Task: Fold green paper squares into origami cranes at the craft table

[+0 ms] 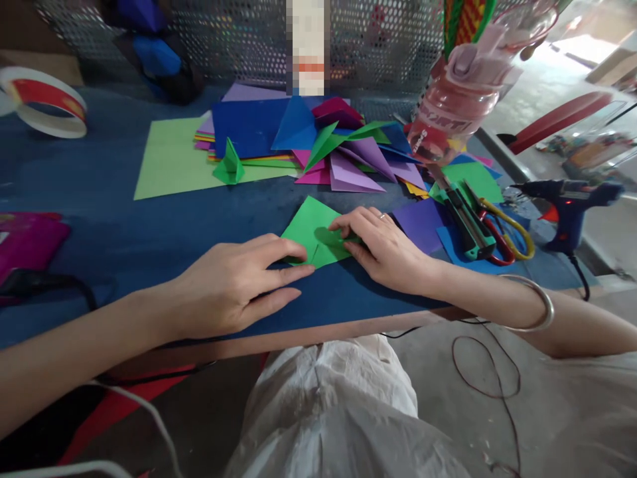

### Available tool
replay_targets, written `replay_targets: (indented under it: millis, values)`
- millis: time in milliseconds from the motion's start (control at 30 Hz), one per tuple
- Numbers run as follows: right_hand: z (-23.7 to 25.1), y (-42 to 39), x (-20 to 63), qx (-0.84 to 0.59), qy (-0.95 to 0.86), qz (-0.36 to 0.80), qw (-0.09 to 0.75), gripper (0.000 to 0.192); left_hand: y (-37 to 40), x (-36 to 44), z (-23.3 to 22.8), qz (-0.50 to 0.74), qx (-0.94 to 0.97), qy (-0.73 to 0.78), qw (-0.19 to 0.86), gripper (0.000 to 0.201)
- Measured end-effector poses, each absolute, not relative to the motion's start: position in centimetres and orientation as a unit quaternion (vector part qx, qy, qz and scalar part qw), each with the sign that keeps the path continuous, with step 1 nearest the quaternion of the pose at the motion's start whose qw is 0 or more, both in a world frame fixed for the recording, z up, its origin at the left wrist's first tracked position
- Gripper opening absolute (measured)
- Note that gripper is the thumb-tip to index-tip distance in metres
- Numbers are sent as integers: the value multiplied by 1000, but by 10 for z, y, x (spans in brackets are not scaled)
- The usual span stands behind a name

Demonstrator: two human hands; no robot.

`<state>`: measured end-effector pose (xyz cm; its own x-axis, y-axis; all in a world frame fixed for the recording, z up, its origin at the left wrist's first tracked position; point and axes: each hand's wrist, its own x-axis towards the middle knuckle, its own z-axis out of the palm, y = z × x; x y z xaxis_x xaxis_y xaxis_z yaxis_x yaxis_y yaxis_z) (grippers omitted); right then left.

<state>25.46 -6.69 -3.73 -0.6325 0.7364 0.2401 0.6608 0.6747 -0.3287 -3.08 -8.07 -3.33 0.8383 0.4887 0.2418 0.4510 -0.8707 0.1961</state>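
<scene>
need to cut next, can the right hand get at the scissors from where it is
Probably yes. The right hand rests on the green paper, and the scissors lie just to its right on the table, with only flat purple paper between them.

green paper (312,226) | folded, creased | flat on blue tabletop

table (124,219): blue top, wood edge | back: perforated metal screen (239,40) | floor (557,425): grey concrete | daylight upper right
</scene>
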Motion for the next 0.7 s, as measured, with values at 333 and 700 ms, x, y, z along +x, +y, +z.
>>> replay_targets:
  millis: [333,700]
  values:
    - [-43,-67,261,-252,-946,50,199,49,-41,-43,-20,169,953,250,4,36]
    - [-41,-71,265,-147,-968,-14,203,41,-57,-36,-15,195,956,199,91,29]
